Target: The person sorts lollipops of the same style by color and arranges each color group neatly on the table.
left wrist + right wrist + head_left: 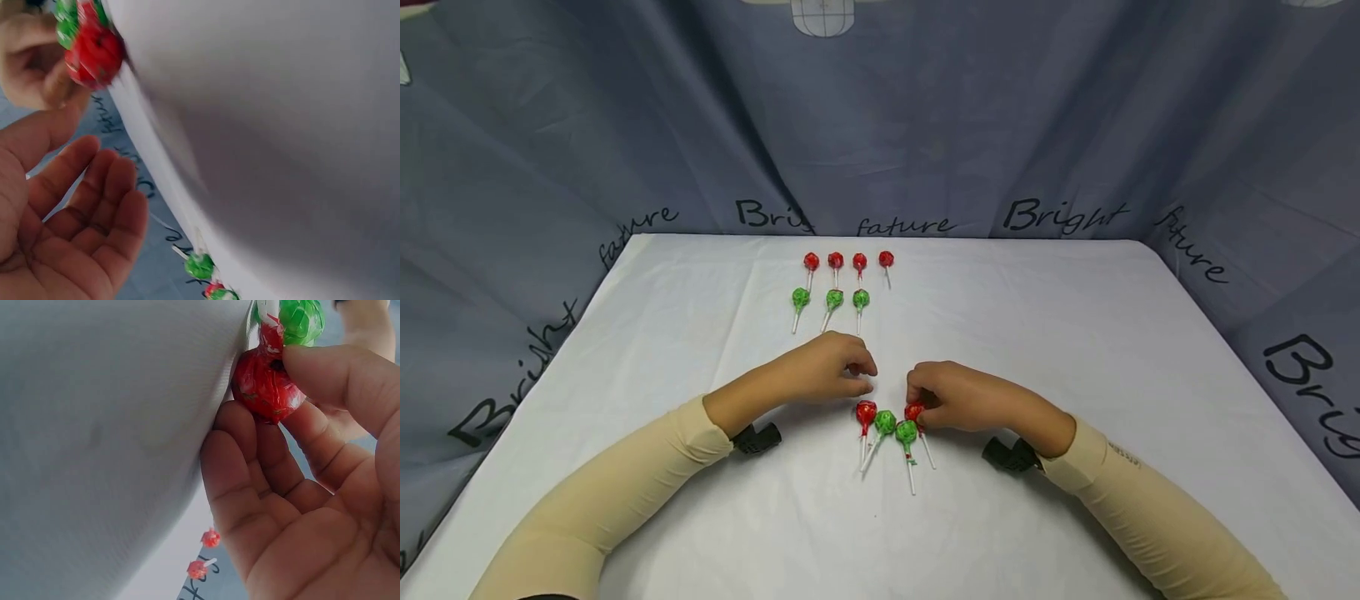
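My right hand [964, 397] pinches the wrapped head of a red lollipop [265, 387] between thumb and fingers, its white stick pointing toward me. Just left of it lie two green lollipops [906, 432], close together with their sticks toward me. Another red lollipop [866, 412] sits at the left end of this near cluster. Above and left of that one hovers my left hand [822, 367], fingers loosely bent; the left wrist view shows its palm and fingers [122, 231] holding nothing.
Farther back on the white-covered table [1045, 317] lies a row of several red lollipops [836, 260]. In front of that row are three green lollipops [834, 299], nearest my left hand. A grey-blue curtain [880, 125] with printed lettering hangs behind the table.
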Action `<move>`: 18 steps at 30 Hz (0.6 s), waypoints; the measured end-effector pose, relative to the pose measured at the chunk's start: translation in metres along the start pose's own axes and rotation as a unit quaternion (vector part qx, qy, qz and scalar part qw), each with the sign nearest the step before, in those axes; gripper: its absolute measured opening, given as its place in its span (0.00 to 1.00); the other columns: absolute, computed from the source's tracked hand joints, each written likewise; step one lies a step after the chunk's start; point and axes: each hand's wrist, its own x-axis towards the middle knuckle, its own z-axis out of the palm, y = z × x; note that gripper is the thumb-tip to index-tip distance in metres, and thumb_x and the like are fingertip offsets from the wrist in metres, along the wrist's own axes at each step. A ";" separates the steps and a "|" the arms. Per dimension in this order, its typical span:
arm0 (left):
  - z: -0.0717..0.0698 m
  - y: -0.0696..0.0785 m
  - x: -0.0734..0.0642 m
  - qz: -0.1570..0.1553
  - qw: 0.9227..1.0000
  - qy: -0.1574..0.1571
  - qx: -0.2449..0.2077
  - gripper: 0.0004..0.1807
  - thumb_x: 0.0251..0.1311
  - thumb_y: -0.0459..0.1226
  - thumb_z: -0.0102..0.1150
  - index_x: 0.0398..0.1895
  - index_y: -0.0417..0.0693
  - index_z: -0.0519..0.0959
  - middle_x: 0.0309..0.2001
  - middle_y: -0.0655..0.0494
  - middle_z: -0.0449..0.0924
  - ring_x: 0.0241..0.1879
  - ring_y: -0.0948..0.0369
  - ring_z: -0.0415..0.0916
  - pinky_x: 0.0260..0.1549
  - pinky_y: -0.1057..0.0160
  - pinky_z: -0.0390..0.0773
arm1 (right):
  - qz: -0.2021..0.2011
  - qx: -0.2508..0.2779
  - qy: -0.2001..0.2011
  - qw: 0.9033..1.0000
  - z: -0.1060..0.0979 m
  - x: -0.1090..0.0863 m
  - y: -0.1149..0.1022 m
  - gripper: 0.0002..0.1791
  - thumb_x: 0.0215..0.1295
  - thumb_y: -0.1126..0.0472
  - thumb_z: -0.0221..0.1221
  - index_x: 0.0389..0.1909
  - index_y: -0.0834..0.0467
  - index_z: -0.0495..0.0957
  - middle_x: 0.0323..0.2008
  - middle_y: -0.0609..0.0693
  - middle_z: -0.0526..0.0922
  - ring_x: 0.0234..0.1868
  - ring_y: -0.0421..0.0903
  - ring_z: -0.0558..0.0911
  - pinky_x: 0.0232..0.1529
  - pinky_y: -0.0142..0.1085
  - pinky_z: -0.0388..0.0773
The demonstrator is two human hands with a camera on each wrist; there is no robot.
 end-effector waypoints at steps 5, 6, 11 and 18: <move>0.003 0.008 -0.009 0.006 0.999 -0.036 -0.029 0.09 0.61 0.35 0.65 0.43 0.43 0.86 0.38 0.59 0.81 0.40 0.62 0.79 0.44 0.66 0.77 | -0.002 -0.002 0.001 1.000 0.000 -0.001 0.001 0.07 0.61 0.66 0.64 0.33 0.52 0.76 0.31 0.43 0.73 0.34 0.41 0.71 0.36 0.34 0.72; 0.004 0.009 -0.010 0.007 0.999 -0.041 -0.033 0.09 0.61 0.35 0.65 0.43 0.43 0.86 0.38 0.58 0.81 0.40 0.62 0.79 0.44 0.66 0.77 | -0.003 -0.002 0.001 1.000 0.000 -0.001 0.001 0.08 0.61 0.66 0.64 0.33 0.52 0.76 0.31 0.43 0.73 0.34 0.41 0.71 0.36 0.34 0.72; 0.006 0.013 -0.012 0.032 0.997 -0.054 -0.043 0.08 0.60 0.34 0.66 0.42 0.43 0.85 0.37 0.58 0.81 0.38 0.63 0.79 0.42 0.66 0.77 | -0.015 0.002 0.004 1.000 0.000 -0.001 0.002 0.08 0.61 0.67 0.64 0.32 0.53 0.76 0.32 0.43 0.74 0.34 0.41 0.71 0.36 0.34 0.71; 0.008 0.015 -0.014 0.050 0.997 -0.048 -0.037 0.02 0.59 0.31 0.67 0.35 0.45 0.85 0.32 0.63 0.78 0.32 0.68 0.74 0.37 0.68 0.75 | -0.024 0.000 0.010 1.000 0.001 -0.001 0.003 0.08 0.61 0.67 0.64 0.32 0.53 0.75 0.31 0.43 0.73 0.33 0.40 0.71 0.35 0.33 0.71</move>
